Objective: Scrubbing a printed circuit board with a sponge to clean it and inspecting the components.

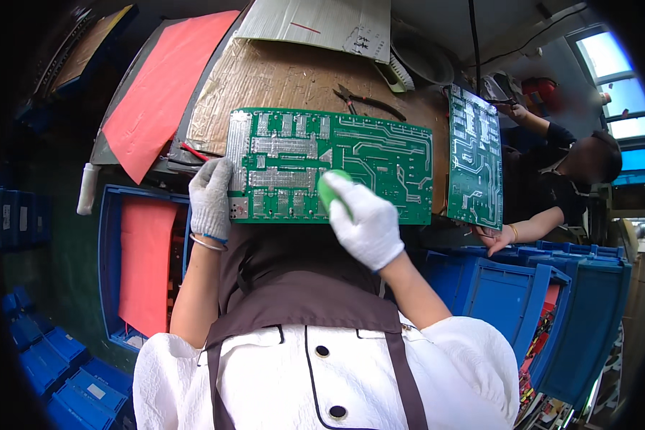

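Brown cardboard [279, 75] is lying beyond my grip. My left hand [211, 198] is holding the left edge of the circuit board [337, 152]; rightward, my right hand [366, 223] is clasping a green object [327, 192] over its face.

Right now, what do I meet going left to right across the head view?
White tube-shaped thing → lower red sheet → gloved left hand → near circuit board → second circuit board → window.
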Tool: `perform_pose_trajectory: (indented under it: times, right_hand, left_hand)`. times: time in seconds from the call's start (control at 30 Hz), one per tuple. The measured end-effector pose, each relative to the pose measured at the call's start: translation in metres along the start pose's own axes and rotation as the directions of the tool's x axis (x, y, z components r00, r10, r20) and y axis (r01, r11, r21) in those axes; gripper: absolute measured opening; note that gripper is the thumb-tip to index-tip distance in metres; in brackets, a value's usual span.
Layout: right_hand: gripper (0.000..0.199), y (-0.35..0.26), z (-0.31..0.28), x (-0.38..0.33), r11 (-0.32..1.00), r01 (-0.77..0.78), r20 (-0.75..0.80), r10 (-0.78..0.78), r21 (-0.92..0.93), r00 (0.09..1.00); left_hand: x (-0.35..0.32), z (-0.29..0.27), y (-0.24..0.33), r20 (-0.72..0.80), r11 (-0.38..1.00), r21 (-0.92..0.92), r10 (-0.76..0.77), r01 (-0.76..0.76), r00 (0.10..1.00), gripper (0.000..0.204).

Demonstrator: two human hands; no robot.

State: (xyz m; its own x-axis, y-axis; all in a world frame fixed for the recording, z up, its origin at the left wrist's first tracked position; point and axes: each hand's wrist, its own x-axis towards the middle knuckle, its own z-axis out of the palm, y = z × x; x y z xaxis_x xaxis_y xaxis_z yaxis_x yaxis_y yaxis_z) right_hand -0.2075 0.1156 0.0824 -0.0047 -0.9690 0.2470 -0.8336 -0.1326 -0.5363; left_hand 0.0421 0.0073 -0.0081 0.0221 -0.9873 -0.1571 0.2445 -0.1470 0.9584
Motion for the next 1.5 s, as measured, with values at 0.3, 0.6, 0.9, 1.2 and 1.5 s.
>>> perform_pose_trajectory:
  times: [0.3, 0.6, 0.9, 1.2, 1.5]
  right_hand:
    - [0.036, 0.0, 0.008, 0.011, 0.997, -0.083, -0.023, 0.083, -0.005, 0.996]
    - [0.035, -0.001, 0.004, 0.016, 0.998, -0.014, -0.004, 0.013, -0.067, 1.0]
    - [0.038, 0.076, -0.061, 0.051, 0.926, -0.219, -0.294, 0.127, -0.306, 0.947]
    - [0.034, -0.04, 0.062, 0.087, 0.989, 0.146, 0.056, -0.145, -0.011, 0.988]
    - [0.047, 0.143, -0.111, 0.203, 0.89, -0.389, -0.341, 0.298, -0.239, 0.892]
  left_hand:
    - [-0.003, 0.01, 0.006, -0.03, 1.0, -0.026, -0.005, 0.004, 1.0, 0.019]
    - [-0.001, 0.008, 0.002, -0.03, 0.999, -0.044, -0.001, -0.001, 1.0, 0.02]
    - [-0.003, 0.004, 0.002, -0.034, 0.998, -0.04, 0.047, -0.049, 0.998, 0.019]
    - [0.002, 0.009, 0.005, -0.026, 1.0, -0.008, 0.001, -0.001, 1.0, 0.022]
    - [0.003, -0.001, -0.001, -0.046, 0.996, 0.088, 0.028, -0.024, 0.999, 0.018]
